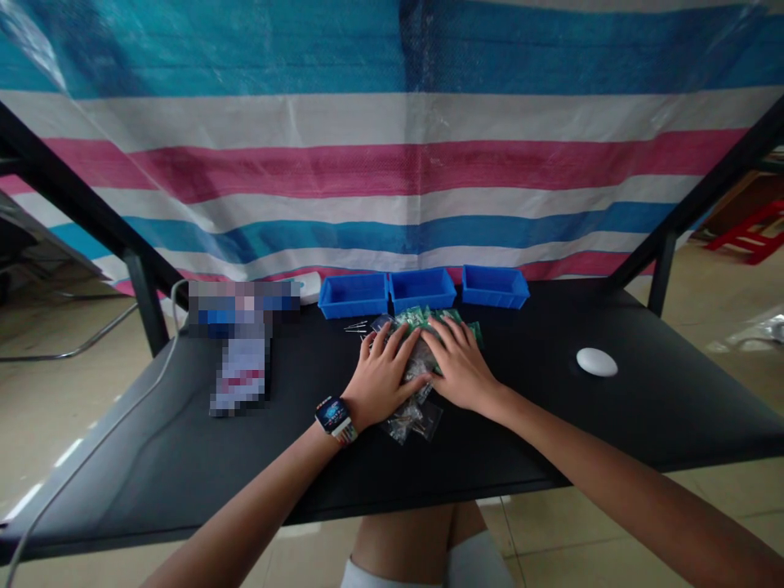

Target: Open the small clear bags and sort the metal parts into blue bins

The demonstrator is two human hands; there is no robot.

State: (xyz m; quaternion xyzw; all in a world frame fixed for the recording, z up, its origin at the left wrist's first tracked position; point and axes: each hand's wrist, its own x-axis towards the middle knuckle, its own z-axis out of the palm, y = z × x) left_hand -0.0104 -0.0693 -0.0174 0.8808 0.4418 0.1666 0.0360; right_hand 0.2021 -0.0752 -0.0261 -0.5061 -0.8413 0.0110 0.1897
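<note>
Seemingly mid-gathering, the head view shows both hands pressed flat on a small heap at the centre of the black table [612, 425]. The left hand [380, 377] lies palm down with its fingers spread apart over the clear plastic bags [412, 418], which spill out toward 6 o'clock from under the palms. The right hand [461, 369] rests just beside it, fingers likewise splayed and laid flat, grasping nothing, its fingertips on the green circuit boards [422, 317] that peek out at 12 o'clock of the heap. A smartwatch [334, 417] sits on the left wrist.

Beyond the heap, at 12 o'clock, 3 blue bins [422, 291] stand in a row against the striped tarp [392, 155]. A few thin metal pins [356, 327] lie at 10 o'clock of the left hand. A white oval puck [596, 362] sits well apart at 3 o'clock, and a white cable [147, 384] trails off at 9 o'clock.

By my reading, the step in hand is holding the pile together; any next move would call for the fingers to close on 1 bag or board rather than stay flat.
</note>
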